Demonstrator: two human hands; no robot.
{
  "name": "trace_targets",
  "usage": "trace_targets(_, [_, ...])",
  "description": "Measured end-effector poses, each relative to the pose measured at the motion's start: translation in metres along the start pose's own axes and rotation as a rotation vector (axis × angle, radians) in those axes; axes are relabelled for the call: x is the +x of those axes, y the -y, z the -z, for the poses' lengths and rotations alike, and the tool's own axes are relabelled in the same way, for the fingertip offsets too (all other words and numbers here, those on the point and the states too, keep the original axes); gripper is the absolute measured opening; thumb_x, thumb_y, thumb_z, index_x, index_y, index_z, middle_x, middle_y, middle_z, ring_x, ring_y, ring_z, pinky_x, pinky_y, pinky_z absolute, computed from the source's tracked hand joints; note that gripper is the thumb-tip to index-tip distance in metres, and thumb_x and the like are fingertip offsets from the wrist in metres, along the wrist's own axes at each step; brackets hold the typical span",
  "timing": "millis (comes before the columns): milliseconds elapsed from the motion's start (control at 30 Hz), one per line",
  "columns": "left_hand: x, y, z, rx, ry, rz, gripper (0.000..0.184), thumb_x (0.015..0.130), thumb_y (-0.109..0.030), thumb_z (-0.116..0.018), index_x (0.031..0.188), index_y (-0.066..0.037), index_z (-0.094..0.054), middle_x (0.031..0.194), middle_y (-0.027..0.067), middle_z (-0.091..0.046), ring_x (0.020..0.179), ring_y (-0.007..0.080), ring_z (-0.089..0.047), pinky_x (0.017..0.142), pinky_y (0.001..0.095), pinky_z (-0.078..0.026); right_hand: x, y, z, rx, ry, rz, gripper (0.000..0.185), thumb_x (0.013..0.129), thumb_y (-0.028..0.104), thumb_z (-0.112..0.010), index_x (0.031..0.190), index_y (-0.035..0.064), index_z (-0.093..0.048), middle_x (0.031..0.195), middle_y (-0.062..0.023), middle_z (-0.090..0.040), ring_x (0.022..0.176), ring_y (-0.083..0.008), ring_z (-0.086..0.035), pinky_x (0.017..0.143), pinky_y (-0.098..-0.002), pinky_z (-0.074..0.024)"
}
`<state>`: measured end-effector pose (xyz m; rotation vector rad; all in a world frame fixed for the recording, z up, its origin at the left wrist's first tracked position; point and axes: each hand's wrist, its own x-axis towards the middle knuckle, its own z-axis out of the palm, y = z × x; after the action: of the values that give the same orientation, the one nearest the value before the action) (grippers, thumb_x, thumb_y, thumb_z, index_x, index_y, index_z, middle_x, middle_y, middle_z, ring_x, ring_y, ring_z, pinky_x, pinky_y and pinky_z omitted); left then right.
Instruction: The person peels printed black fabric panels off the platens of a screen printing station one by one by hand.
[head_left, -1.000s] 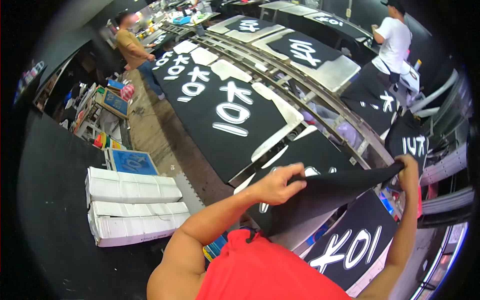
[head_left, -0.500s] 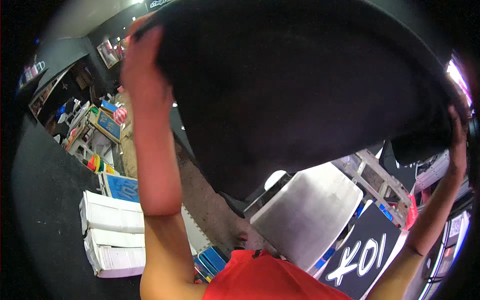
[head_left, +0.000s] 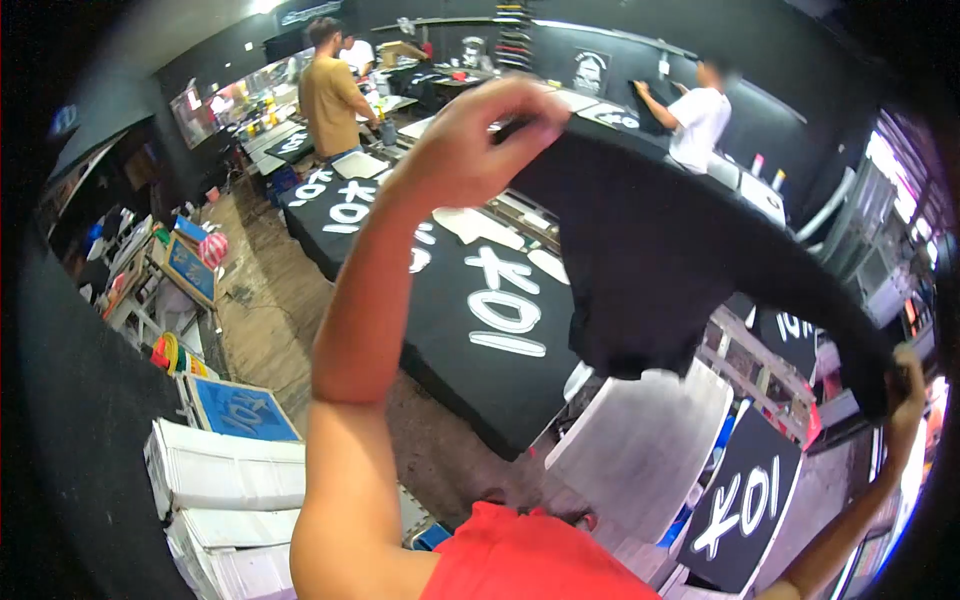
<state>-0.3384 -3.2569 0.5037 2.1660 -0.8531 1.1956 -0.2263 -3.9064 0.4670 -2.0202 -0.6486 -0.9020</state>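
A black T-shirt [head_left: 650,230], partly bunched, hangs stretched between my raised hands. My left hand [head_left: 490,135], slightly blurred, is closed on its upper left corner. At the far right my right hand [head_left: 905,390] grips the opposite end. Below the cloth lies a bare, pale, worn printing board [head_left: 640,430]. To the left of that board, a black shirt with white lettering [head_left: 505,300] lies stretched on another board. A further black printed shirt [head_left: 740,510] is on the board at the lower right.
White stacked bundles [head_left: 230,490] and a blue-meshed screen frame [head_left: 245,410] stand at lower left. A metal frame [head_left: 760,370] lies beside the pale board. A person in a tan shirt [head_left: 333,105] and a person in a white shirt [head_left: 700,120] stand farther back.
The shirt has dropped from overhead and narrowed into a stretched band, uncovering the room behind. My left hand moved right and down; my right hand went lower.
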Motion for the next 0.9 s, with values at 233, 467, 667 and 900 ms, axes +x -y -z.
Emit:
trace_targets(233, [-0.178, -0.037, -0.016, -0.295, 0.694, 0.845, 0.014, 0.074, -0.001, -0.043, 0.088, -0.004, -0.046, 0.089, 0.009, -0.055, 0.081, 0.0158, -0.049, 0.077, 0.0296, -0.043, -0.191, 0.095, -0.012, -0.104, 0.345, -0.378, 0.031, 0.06, -0.009, -0.042, 0.085, 0.0009, -0.057, 0.086, -0.0048, -0.047, 0.079, -0.0148, -0.049, 0.071, -0.0236, -0.0383])
trace_targets(467, [-0.337, -0.047, -0.074, -0.482, 0.98, 1.074, 0.017, 0.07, 0.001, -0.054, 0.084, -0.003, -0.045, 0.085, 0.0131, -0.06, 0.083, 0.02, -0.058, 0.075, 0.0335, -0.046, -0.331, 0.079, -0.065, -0.22, 0.749, -0.839, 0.027, 0.063, -0.002, -0.056, 0.086, 0.002, -0.069, 0.072, -0.0116, -0.056, 0.071, -0.0254, -0.055, 0.066, -0.0339, -0.0426])
trace_targets(667, [-0.341, -0.051, -0.069, -0.274, 1.198, 1.133, 0.015, 0.064, -0.003, -0.059, 0.075, -0.001, -0.05, 0.071, 0.0174, -0.061, 0.07, 0.0339, -0.06, 0.065, 0.0375, -0.048, -0.321, 0.069, -0.046, 0.092, 0.87, -0.941, 0.019, 0.064, 0.002, -0.062, 0.082, 0.0011, -0.066, 0.078, -0.0088, -0.061, 0.076, -0.0183, -0.059, 0.072, -0.0301, -0.0458])
trace_targets(900, [-0.415, 0.066, -0.142, -0.807, 0.381, 1.619, 0.034, 0.071, 0.003, -0.061, 0.102, -0.008, -0.051, 0.093, 0.0019, -0.053, 0.079, 0.0165, -0.054, 0.069, 0.0315, -0.045, -0.374, -0.098, -0.173, 0.806, -0.029, -1.424, 0.034, 0.078, 0.005, -0.07, 0.11, -0.0036, -0.059, 0.096, -0.0093, -0.065, 0.087, -0.0203, -0.063, 0.08, -0.0327, -0.0499])
